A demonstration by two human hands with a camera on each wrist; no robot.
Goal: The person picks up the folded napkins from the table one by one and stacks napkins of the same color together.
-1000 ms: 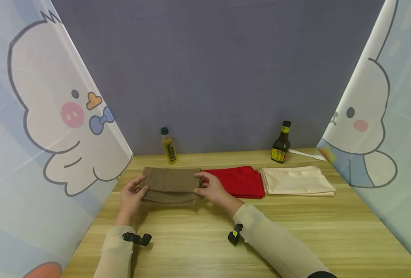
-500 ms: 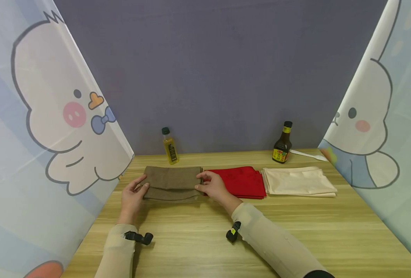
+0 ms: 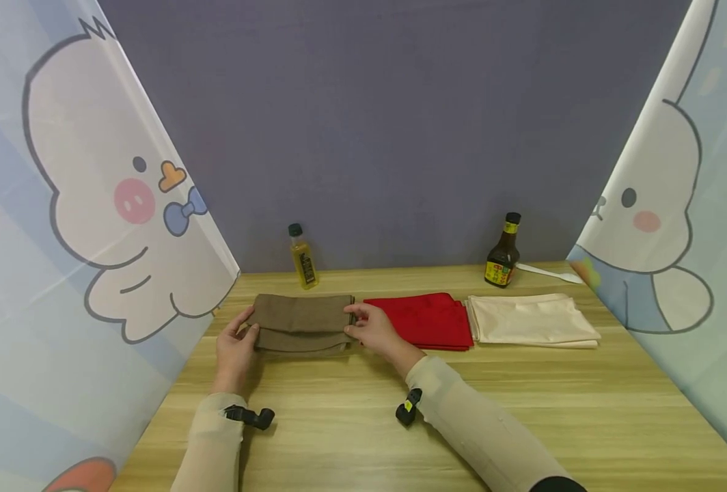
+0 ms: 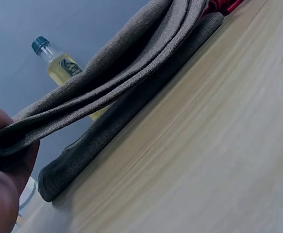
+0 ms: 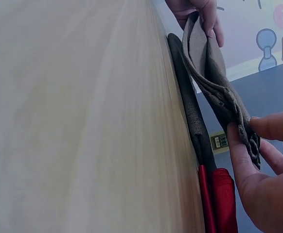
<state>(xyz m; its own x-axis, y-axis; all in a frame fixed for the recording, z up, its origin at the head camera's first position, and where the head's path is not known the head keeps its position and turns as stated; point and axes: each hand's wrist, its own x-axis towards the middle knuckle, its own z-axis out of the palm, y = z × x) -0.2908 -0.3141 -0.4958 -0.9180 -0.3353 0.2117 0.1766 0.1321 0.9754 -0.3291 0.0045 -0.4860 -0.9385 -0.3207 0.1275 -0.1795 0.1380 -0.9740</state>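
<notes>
A folded brown cloth (image 3: 302,312) is held up between both hands, one at each end. My left hand (image 3: 234,352) pinches its left end, thumb towards me. The right hand (image 3: 372,331) pinches the opposite end between thumb and fingers. Just below, a second folded brown cloth (image 4: 97,141) lies flat on the table; the left wrist view shows a gap between the two. In the right wrist view the held cloth (image 5: 219,92) sags and shows several layers. A folded red cloth (image 3: 421,321) lies to the right, partly behind my right hand.
Right of the red cloth lies a folded cream cloth (image 3: 529,320). Behind stand an oil bottle (image 3: 305,260) with a green cap and a dark sauce bottle (image 3: 501,256), with a white utensil (image 3: 551,273) beside it. Printed curtains flank the wooden table (image 3: 339,424).
Both hands have shifted the held brown cloth slightly backward and to the left above the lower one, keeping their grip. The view has shifted a little too.
</notes>
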